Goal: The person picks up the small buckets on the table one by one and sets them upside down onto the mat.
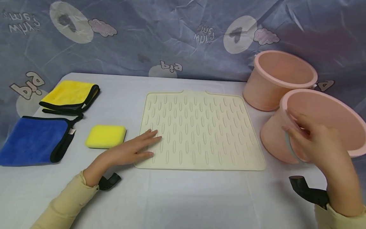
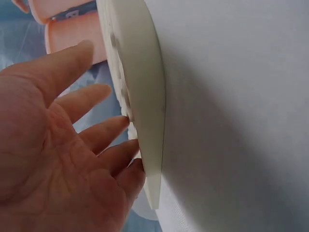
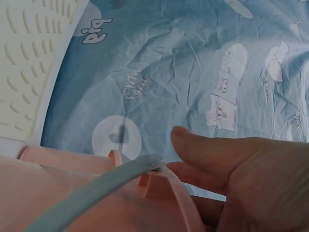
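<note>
Grips the nearer round pink plastic bucket (image 1: 274, 138) with the right hand (image 1: 323, 140), maybe steadying it; spreads the left hand (image 1: 130, 149) over the flat cream rubbery mat's (image 1: 200, 133) left edge.

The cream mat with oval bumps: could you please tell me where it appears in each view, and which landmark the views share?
Head: the mat lies in the centre, with the left hand at its left edge.
Left wrist: nearly edge-on, from the top edge down the middle.
Right wrist: only partly shown, upper left corner.
Shared landmark: pink buckets.
</note>
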Motion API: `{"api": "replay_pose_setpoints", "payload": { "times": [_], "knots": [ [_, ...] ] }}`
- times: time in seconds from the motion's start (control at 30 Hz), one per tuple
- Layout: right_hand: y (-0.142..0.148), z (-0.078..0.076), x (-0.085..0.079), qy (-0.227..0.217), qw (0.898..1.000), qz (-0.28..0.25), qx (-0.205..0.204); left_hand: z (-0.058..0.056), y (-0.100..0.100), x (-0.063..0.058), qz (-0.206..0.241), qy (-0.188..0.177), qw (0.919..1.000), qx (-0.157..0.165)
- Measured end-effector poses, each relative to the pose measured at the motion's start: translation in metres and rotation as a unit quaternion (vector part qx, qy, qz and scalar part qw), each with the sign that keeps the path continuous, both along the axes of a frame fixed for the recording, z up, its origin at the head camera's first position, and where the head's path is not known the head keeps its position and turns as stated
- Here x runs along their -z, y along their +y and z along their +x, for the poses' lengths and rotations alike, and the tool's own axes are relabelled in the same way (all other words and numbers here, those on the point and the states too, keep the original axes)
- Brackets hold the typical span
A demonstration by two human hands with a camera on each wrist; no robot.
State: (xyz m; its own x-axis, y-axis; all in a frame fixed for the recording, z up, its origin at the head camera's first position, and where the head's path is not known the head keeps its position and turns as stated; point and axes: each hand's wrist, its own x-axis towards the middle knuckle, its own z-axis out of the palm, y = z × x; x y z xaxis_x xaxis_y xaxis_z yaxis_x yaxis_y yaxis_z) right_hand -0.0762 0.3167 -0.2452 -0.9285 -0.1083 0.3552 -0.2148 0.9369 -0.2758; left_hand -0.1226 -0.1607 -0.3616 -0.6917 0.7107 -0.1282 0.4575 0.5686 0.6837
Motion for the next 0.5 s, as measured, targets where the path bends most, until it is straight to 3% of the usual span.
{"api": "replay_pose_setpoints", "payload": {
  "times": [0.23,0.5],
  "knots": [
    [-0.0012,-0.0039,0.0057,0.008,0.999,0.042,0.002,-0.0015,-0.0010,0.0030,-0.009,0.011,0.9997,0.020],
    [-0.0067,-0.0049,0.0107,0.063,0.997,0.050,0.004,-0.0024,-0.0009,0.0033,-0.020,0.021,0.9993,0.025]
  ]
}}
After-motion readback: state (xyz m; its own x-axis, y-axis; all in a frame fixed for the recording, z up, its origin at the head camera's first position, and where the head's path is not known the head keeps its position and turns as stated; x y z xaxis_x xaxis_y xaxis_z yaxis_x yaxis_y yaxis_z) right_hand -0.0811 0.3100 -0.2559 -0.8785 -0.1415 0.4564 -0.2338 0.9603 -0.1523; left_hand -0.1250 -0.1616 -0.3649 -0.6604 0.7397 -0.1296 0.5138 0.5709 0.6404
